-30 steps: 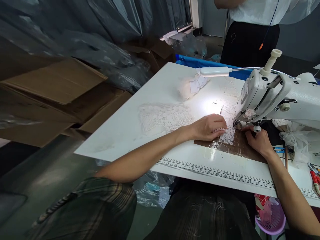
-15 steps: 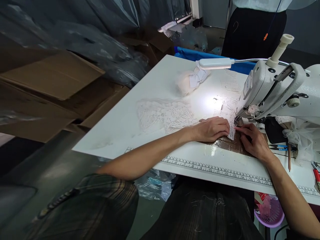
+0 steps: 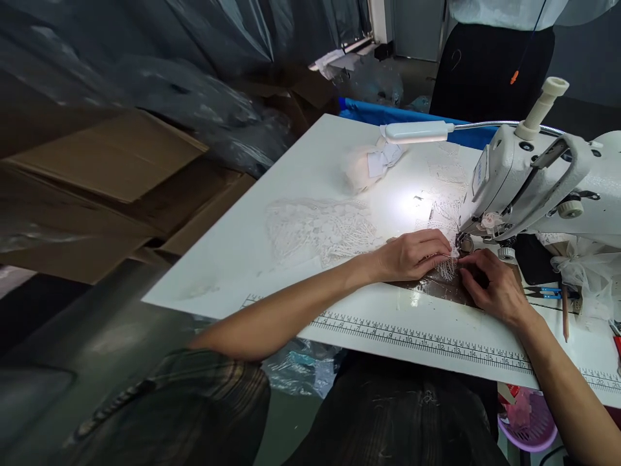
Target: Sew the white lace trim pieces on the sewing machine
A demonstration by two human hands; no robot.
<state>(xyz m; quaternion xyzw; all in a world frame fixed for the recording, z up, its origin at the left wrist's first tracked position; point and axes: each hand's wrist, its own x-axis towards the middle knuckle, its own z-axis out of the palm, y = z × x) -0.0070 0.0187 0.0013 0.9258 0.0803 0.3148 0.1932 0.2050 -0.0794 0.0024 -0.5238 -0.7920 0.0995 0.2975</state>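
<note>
A strip of white lace [image 3: 447,268] lies under the needle end of the white sewing machine [image 3: 528,188]. My left hand [image 3: 417,254] is on the lace's left side, its fingertips pinched on the edge just in front of the presser foot. On the other side, my right hand [image 3: 495,285] has thumb and forefinger drawn together at the lace's right edge; its other fingers curl under. Beneath both hands is a shiny brown plate [image 3: 446,288]. More lace [image 3: 325,226] is spread on the white table [image 3: 218,272] to the left.
A lamp [image 3: 417,132] on a bendy neck lights the table. Behind it sits a pale bundle [image 3: 369,165]. Blue-handled snips [image 3: 546,292] and a brown pencil [image 3: 565,314] lie at right. Cardboard boxes [image 3: 111,155] stand left; a purple basket [image 3: 533,430] is below. Someone stands opposite.
The lace end between my hands has turned and bunched near the presser foot. My left fingertips have moved slightly right to its edge, and my right fingers are more bent. The view has tilted slightly.
</note>
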